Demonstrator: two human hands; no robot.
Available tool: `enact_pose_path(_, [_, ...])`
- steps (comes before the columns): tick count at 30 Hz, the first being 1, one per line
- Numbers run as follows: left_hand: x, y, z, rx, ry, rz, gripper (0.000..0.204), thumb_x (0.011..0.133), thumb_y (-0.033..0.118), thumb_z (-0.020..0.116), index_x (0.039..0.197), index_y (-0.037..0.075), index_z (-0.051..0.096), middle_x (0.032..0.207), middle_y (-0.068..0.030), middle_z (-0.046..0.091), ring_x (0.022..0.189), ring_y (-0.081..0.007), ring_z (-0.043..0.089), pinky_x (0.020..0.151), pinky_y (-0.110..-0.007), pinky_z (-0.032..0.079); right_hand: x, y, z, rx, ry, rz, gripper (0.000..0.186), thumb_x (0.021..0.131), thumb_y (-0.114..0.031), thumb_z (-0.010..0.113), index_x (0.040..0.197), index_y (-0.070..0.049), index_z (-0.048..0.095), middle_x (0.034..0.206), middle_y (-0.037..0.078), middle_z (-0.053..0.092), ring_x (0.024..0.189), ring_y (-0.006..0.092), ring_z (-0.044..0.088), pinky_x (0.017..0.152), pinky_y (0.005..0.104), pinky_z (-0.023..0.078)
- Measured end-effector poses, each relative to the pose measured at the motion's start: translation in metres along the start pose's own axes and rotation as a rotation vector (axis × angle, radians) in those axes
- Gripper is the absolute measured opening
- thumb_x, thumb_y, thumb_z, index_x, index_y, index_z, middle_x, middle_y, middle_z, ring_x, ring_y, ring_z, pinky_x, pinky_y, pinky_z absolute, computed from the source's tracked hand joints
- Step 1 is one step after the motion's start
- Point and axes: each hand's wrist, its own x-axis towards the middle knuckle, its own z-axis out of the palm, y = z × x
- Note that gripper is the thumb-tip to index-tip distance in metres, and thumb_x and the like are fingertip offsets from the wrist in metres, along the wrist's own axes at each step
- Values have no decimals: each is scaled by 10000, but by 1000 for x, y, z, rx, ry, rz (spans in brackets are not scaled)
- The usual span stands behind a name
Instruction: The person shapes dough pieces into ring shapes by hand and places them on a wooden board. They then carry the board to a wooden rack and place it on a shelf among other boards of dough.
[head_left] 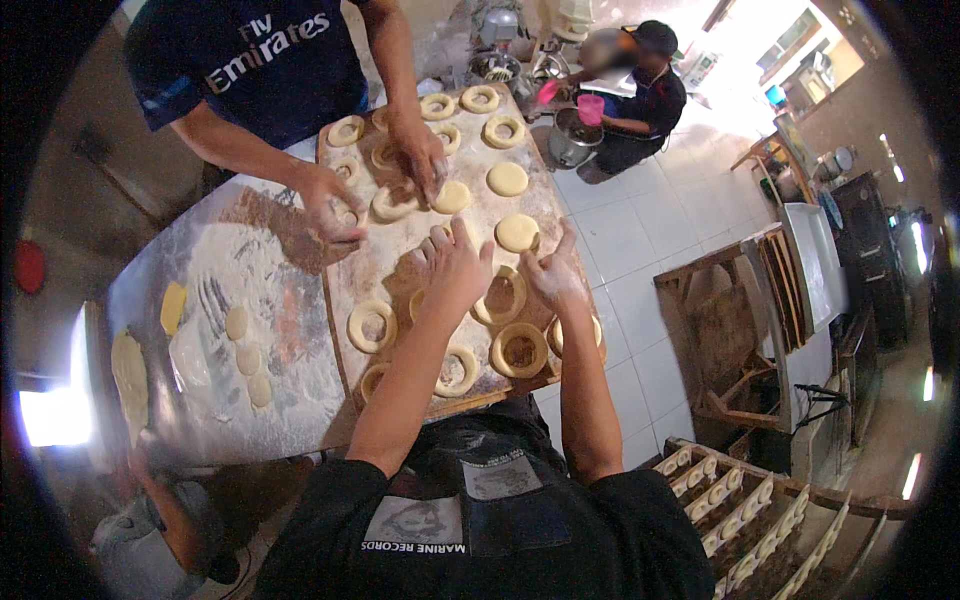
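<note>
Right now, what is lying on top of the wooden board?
Dough rings and flat dough rounds lie on the floured wooden board. Hands cover some pieces near its middle.

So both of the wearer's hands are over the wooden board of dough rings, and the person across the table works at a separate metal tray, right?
Not quite: in the head view the person across works at the same floured wooden board. Both wearer's hands, left hand and right hand, are over its pale dough rings.
</note>
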Motion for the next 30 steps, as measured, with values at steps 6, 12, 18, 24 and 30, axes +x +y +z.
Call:
enact_pose_path(6, [-15, -7, -4, 99, -155, 51, 803, 789, 375, 705, 1423, 73, 316, 1335, -237, 399, 1219, -382, 424, 1007, -529, 296, -17, -13, 11, -425, 29, -153, 997, 723, -396, 753, 1484, -165, 152, 1115, 261, 556, 1016, 435, 565, 874, 557, 421])
enact_pose_path(12, [-22, -34, 4, 10, -95, 144, 841, 804, 439, 684, 1458, 106, 272, 1422, -269, 322, 1256, -414, 401, 991, -593, 312, -24, -17, 23, -469, 112, -275, 1007, 713, -297, 783, 1487, -119, 164, 1059, 238, 581, 988, 390, 578, 847, 479, 450])
enact_pose_path(18, [-95, -121, -41, -248, 133, 140, 563, 775, 146, 634, 1281, 6, 432, 1174, -283, 512, 1108, -411, 503, 916, -513, 394, -95, -127, 72, -237, -27, -426, 618, 816, -240, 687, 1343, -44, 431, 1078, 198, 612, 907, 347, 608, 806, 489, 460])
enact_pose_path(24, [-207, -294, -82, -412, 298, -411, 293, 805, 79, 580, 1085, 3, 538, 924, -257, 630, 895, -429, 612, 763, -496, 482, -169, -231, 232, -184, -793, -607, 341, 867, -266, 604, 1123, -42, 586, 919, 192, 675, 892, 342, 659, 818, 434, 503])
enact_pose_path(30, [-246, -386, -112, -518, 462, -666, 250, 884, 207, 597, 1046, 16, 595, 795, -217, 656, 761, -404, 642, 684, -454, 508, -211, -242, 352, -432, -635, -769, 379, 845, -239, 620, 1108, 8, 504, 1001, 226, 633, 956, 398, 618, 815, 467, 496])
